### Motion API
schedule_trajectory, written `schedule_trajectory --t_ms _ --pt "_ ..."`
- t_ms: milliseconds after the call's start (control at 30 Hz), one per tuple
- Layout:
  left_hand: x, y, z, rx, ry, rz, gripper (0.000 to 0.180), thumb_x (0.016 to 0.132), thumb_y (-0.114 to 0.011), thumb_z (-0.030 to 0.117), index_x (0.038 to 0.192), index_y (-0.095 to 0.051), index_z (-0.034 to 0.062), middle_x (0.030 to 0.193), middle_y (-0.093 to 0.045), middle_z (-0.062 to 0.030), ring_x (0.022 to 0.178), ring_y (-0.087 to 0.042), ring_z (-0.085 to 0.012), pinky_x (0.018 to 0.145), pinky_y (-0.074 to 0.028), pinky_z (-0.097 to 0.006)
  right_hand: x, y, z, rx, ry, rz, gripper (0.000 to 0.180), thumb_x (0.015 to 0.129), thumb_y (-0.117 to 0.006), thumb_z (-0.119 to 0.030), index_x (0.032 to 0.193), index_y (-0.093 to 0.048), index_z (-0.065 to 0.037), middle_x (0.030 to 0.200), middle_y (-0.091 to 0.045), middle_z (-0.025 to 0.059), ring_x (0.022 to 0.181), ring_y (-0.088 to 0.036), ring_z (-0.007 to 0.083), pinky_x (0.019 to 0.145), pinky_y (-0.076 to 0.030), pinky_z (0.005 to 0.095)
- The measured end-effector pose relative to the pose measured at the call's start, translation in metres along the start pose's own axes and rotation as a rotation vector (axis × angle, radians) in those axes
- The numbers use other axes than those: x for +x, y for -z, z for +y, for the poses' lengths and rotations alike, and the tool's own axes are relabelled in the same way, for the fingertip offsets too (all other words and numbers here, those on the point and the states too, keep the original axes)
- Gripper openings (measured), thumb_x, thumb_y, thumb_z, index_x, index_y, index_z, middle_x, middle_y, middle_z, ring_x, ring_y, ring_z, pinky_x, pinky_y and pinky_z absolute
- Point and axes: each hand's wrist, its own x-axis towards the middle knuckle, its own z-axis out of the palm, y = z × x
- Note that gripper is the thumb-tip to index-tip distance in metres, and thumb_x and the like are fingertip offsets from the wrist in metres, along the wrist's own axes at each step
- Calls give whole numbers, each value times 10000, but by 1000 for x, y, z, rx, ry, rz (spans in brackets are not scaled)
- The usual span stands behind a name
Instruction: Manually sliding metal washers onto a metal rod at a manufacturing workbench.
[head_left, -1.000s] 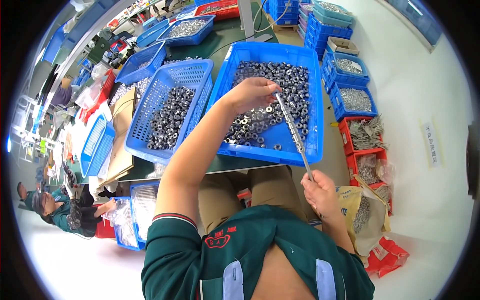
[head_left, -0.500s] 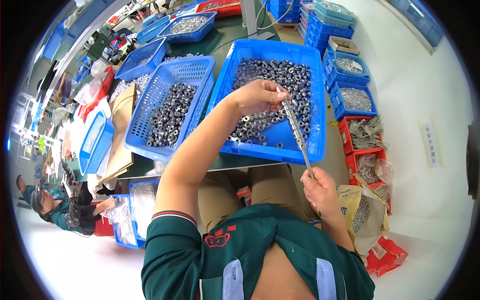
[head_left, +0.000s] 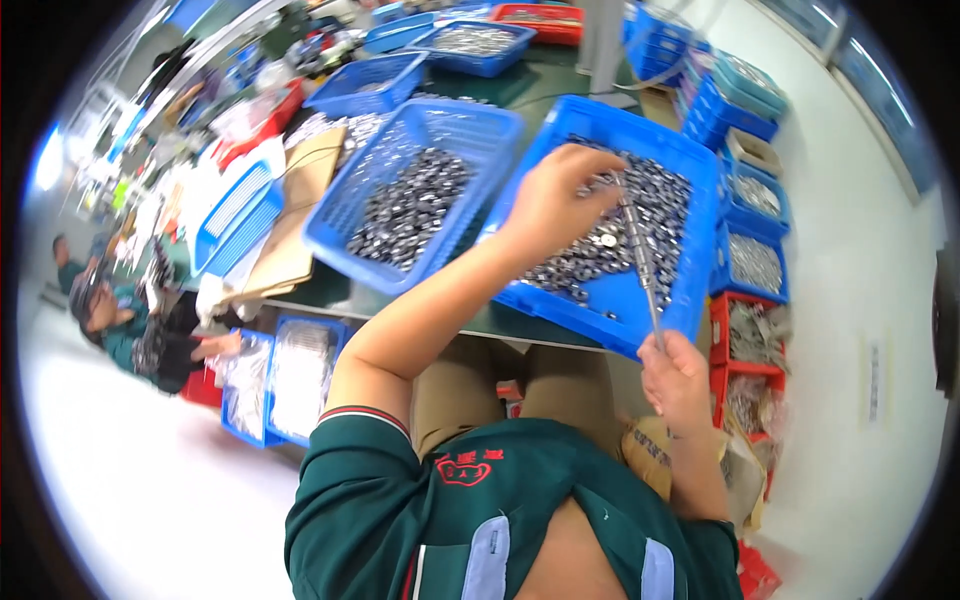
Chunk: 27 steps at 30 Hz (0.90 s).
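**Rod held over a crate of small metal rings**

A thin metal rod [head_left: 640,262] runs near to far across the right-hand blue crate [head_left: 700,290], tilted a little so its far end leans left. The right hand [head_left: 678,382] grips its near end in a closed fist, just in front of the crate's near rim. The left hand [head_left: 556,205] is raised over the middle of the same crate, its fingers pinched together at the rod's far tip; whether they hold one of the small parts there is too small to tell. Several rings look threaded on the far part of the rod, though this is blurred.

The crate under both hands holds a loose layer of small grey metal rings [head_left: 585,265], thickest in its far half, with bare blue floor showing at the near right corner. Just to its left, touching or nearly so, stands a blue mesh basket [head_left: 345,215] with a heap of similar dark metal parts. Both rest on a green table [head_left: 330,290], beside a flat piece of brown cardboard [head_left: 290,235] to the left.

Farther off on the table are more blue baskets [head_left: 370,80] and a red tray [head_left: 535,18]. To the right stand stacked blue bins [head_left: 755,215] of parts, with red bins [head_left: 745,345] nearer. Below the table, left, sit blue boxes [head_left: 285,375] with pale bags, and another person [head_left: 130,320] in green sits at the far left.
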Motion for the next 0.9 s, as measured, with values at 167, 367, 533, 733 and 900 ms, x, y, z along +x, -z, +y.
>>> schedule_trajectory --t_ms 167,367,533,733,900 --pt "-35 52 31 305 -441 -216 307 625 -600 -18 894 -654 120 1002 -584 -44 1049 -513 -259 839 -408 -402 42 -54 -44 -181 -101 -231 139 887 -514 -170 813 -505 -52 531 -398 -47 389 -341 40 348 -247 200" --pt "-68 122 -15 721 -203 -309 210 674 -658 95 881 -662 131 1021 -601 -16 1075 -506 -219 911 -358 -391 100 -129 -33 -10 -258 -590 147 891 -537 -155 793 -459 -78 512 -350 -75 367 -283 21 356 -222 185" --pt "-87 163 -53 741 79 -461 253 724 -665 143 975 -671 178 1023 -625 11 1048 -520 -203 906 -370 -368 127 -167 -14 52 -417 -675 136 894 -528 -148 803 -467 -68 519 -357 -66 370 -307 28 356 -226 199" --pt "-93 185 -99 523 174 -528 260 732 -667 116 991 -673 103 975 -640 -88 946 -576 -268 849 -436 -361 110 -159 -28 88 -596 -663 132 895 -524 -145 802 -482 -61 523 -379 -65 372 -344 29 363 -238 195" --pt "-92 187 -127 432 410 -642 278 710 -677 88 986 -670 66 921 -643 -130 853 -609 -292 780 -472 -369 59 -118 -55 -3 -532 -618 178 902 -525 -167 763 -474 -68 501 -348 -71 366 -303 28 371 -224 196"
